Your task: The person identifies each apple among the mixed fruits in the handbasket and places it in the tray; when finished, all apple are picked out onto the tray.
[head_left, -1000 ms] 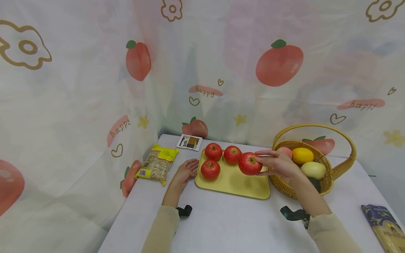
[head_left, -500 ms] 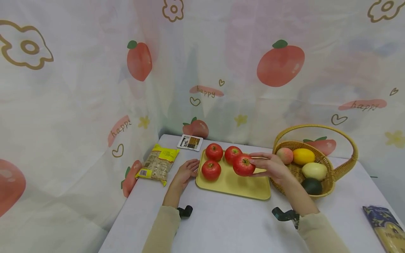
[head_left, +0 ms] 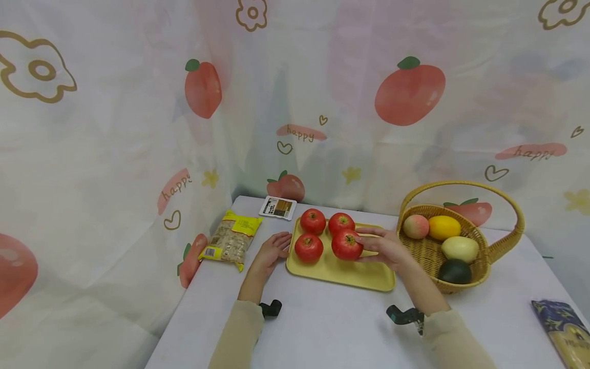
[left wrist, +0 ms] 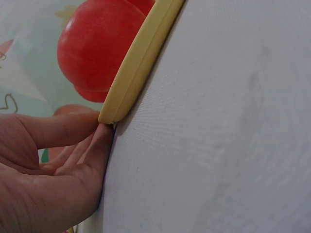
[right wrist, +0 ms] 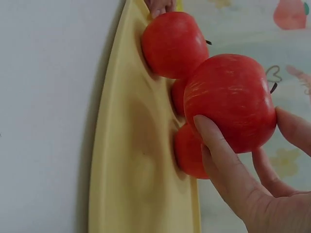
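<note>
A red apple point(head_left: 348, 245) is in my right hand point(head_left: 385, 249), held above the yellow tray point(head_left: 350, 274). In the right wrist view the thumb and fingers point(right wrist: 221, 155) grip its sides, and a gap shows between this apple and the tray floor. Three more red apples stand on the tray: one at back left point(head_left: 313, 221), one at back middle point(head_left: 341, 224), one at front left point(head_left: 309, 248). My left hand point(head_left: 271, 252) is at the tray's left end. The left wrist view shows its thumb and a finger point(left wrist: 102, 141) pinching the tray's rim at the corner.
Right of the tray stands a wicker basket point(head_left: 426, 260) with a peach point(head_left: 416, 226), a yellow fruit point(head_left: 444, 227), a pale oval fruit point(head_left: 460, 249) and a dark green one point(head_left: 454, 271). A yellow bag point(head_left: 232, 238), a white flat pack point(head_left: 278, 207) and a blue-gold packet point(head_left: 564, 330) lie around.
My right hand has carried the apple leftward from the basket side, to in front of the back-middle apple and right of the front-left one. My left hand stays at the tray's end.
</note>
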The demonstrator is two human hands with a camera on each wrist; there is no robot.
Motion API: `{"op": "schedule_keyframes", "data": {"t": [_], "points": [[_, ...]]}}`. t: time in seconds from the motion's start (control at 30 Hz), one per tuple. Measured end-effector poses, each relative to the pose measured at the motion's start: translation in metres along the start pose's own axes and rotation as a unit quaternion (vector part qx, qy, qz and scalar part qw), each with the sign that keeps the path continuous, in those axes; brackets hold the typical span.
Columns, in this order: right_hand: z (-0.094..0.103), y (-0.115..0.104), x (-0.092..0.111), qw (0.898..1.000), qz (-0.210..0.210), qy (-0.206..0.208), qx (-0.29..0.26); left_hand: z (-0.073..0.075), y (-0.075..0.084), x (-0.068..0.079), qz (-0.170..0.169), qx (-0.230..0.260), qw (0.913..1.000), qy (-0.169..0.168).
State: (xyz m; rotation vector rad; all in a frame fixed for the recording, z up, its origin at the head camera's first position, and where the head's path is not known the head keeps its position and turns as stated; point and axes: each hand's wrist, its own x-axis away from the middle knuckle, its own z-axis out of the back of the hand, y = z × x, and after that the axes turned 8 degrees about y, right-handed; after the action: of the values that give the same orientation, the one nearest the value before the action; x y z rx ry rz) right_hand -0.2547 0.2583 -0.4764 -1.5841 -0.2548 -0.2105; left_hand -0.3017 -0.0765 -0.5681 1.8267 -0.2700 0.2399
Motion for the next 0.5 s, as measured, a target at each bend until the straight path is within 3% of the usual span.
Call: {"op": "schedule_keyframes", "data": {"t": [0.3,0.5], "points": [[-0.007,0.015,-0.008,0.999,-0.018,0.012,-0.028,-0.001,0.001,0.003,0.003,0.003,1.0000,0.002],[-0.005,0.024,-0.011,0.999,-0.015,-0.001,-0.032,-0.001,0.002,0.002,-0.004,0.002,1.0000,0.001]]}}
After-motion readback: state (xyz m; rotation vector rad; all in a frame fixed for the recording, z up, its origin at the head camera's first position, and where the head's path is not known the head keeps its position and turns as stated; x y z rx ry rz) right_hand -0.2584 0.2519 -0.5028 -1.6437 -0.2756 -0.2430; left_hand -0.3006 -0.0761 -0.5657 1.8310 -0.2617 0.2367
